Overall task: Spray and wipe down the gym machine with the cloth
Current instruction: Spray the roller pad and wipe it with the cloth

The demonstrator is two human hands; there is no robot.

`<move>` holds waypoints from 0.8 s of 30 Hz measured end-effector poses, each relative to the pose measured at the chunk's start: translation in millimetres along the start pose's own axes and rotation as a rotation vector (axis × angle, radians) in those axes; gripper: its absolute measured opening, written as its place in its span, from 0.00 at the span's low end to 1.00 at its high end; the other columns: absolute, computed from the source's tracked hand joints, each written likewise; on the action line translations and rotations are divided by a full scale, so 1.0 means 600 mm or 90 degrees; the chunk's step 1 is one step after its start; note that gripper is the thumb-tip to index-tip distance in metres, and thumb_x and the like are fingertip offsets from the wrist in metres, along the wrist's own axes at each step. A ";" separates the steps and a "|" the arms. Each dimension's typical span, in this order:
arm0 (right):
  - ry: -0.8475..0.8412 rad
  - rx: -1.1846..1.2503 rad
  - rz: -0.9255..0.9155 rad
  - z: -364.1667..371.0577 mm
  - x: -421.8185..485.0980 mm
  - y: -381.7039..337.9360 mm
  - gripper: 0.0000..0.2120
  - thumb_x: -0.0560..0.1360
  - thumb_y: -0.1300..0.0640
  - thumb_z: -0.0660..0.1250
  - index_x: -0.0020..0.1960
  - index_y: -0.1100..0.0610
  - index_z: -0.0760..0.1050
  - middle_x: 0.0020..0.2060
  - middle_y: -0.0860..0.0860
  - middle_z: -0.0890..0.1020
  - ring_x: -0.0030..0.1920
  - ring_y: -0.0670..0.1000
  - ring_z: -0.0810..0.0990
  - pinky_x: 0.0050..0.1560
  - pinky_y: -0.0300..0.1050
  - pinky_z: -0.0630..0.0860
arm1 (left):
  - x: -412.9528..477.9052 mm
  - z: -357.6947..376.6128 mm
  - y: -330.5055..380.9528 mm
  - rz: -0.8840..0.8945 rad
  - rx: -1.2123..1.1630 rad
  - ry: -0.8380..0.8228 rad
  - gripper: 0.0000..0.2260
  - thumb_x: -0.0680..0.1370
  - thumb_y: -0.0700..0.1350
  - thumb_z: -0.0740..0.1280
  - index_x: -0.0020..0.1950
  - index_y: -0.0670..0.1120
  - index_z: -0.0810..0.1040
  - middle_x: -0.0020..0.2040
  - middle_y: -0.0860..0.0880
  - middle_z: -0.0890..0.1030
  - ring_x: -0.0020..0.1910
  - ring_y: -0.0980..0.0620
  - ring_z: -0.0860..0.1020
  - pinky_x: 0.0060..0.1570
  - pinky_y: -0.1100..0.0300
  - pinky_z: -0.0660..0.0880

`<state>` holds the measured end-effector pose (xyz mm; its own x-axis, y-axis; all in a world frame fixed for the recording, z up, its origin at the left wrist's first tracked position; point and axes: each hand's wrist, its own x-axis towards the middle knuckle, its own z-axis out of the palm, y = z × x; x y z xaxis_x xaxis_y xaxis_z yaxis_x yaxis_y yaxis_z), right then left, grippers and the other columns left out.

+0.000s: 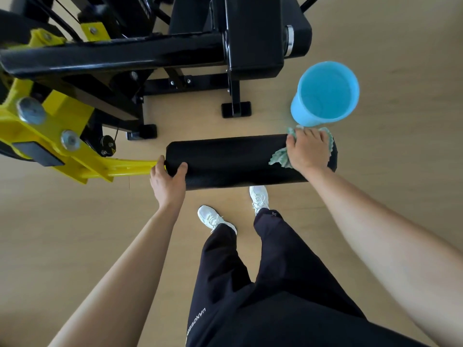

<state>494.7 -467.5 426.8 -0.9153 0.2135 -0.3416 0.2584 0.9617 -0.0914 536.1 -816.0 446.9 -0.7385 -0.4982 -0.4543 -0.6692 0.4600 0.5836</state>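
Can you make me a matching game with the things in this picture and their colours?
Things:
1. cloth
2. bucket
3. roller pad
4. lever arm

Colours:
A. black
B. yellow
C. green
D. blue

Pairs: 1-C, 2-D, 3-A, 4-B

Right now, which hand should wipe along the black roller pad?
The right hand: it holds the green cloth against the black roller pad at its right end. The left hand only grips the pad's left end, probably steadying it.
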 end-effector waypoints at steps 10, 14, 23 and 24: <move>-0.010 0.104 -0.233 0.029 -0.118 -0.213 0.28 0.83 0.46 0.48 0.78 0.57 0.68 0.77 0.57 0.70 0.79 0.62 0.64 0.81 0.59 0.53 | -0.017 -0.013 -0.010 -0.031 -0.077 0.060 0.20 0.77 0.51 0.75 0.66 0.44 0.79 0.60 0.49 0.77 0.54 0.53 0.76 0.56 0.58 0.73; -0.099 0.040 -0.422 0.043 -0.106 -0.360 0.27 0.86 0.45 0.48 0.83 0.52 0.57 0.83 0.51 0.59 0.83 0.58 0.53 0.81 0.58 0.45 | -0.020 -0.014 -0.026 -0.035 -0.095 0.061 0.16 0.76 0.47 0.77 0.62 0.45 0.80 0.58 0.47 0.82 0.52 0.53 0.80 0.55 0.58 0.76; -0.037 -0.010 -0.292 0.029 -0.058 -0.279 0.29 0.85 0.42 0.45 0.75 0.57 0.68 0.70 0.59 0.76 0.71 0.61 0.72 0.72 0.58 0.65 | -0.050 -0.003 -0.050 -0.065 -0.096 0.054 0.17 0.75 0.49 0.78 0.60 0.46 0.80 0.58 0.49 0.84 0.55 0.53 0.83 0.57 0.56 0.77; -0.026 -0.006 -0.250 0.026 -0.051 -0.241 0.29 0.85 0.42 0.45 0.73 0.58 0.71 0.68 0.59 0.78 0.69 0.61 0.74 0.72 0.58 0.65 | -0.050 -0.003 -0.051 -0.069 -0.098 0.054 0.18 0.75 0.49 0.78 0.61 0.46 0.80 0.58 0.49 0.84 0.55 0.53 0.83 0.56 0.57 0.77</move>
<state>490.4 -616.0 435.7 -0.9305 -0.1785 -0.3197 -0.1125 0.9703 -0.2143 578.9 -816.3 444.0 -0.6493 -0.6011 -0.4658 -0.7193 0.2865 0.6329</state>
